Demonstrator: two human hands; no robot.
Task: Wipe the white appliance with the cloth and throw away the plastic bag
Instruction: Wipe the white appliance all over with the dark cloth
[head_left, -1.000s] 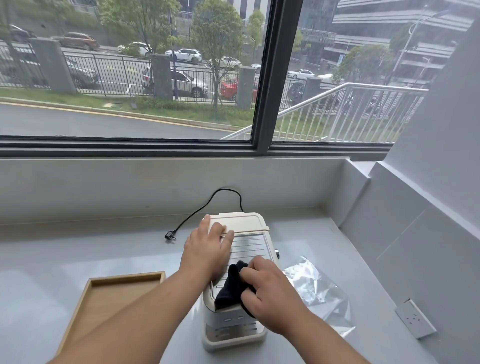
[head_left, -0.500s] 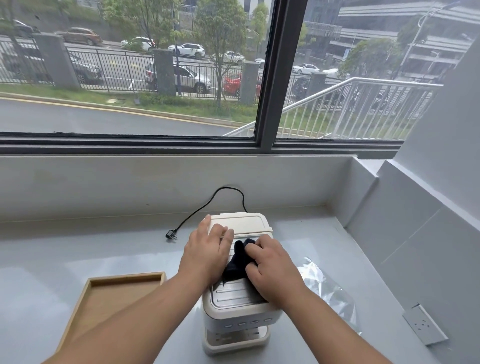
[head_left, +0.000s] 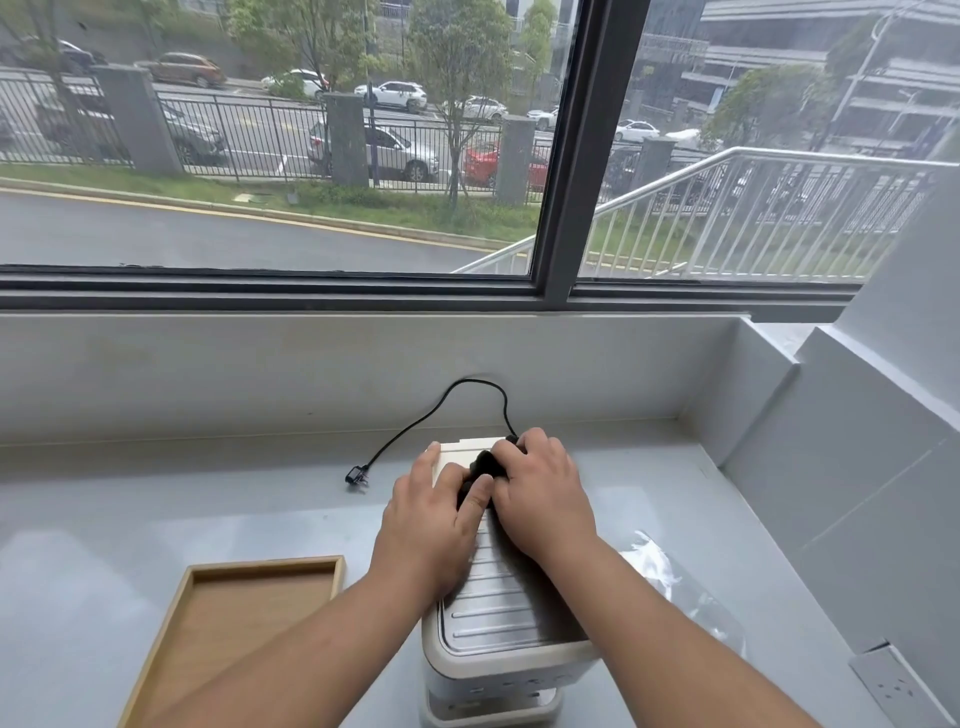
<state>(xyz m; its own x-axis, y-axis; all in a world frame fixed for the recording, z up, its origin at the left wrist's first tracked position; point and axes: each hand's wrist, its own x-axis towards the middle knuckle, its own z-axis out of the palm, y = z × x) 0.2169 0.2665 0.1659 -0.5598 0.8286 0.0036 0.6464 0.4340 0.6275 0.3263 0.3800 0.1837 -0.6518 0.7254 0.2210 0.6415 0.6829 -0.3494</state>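
The grey counter (head_left: 156, 509) spreads out under your fingers. The white appliance (head_left: 498, 618) sits on it, right under both your hands. The wooden tray (head_left: 244, 613) lies to the left of your left fingers, apart from them. The plastic bag (head_left: 680, 587) lies flat to the right of your right hand, near the appliance. Your left hand (head_left: 436, 525) rests flat on the lid, fingers out, holding nothing. Your right hand (head_left: 545, 493) is curled around the dark cloth (head_left: 485, 465), pressing it on the far end of the lid. The black cord (head_left: 415, 426) loops just past your fingertips.
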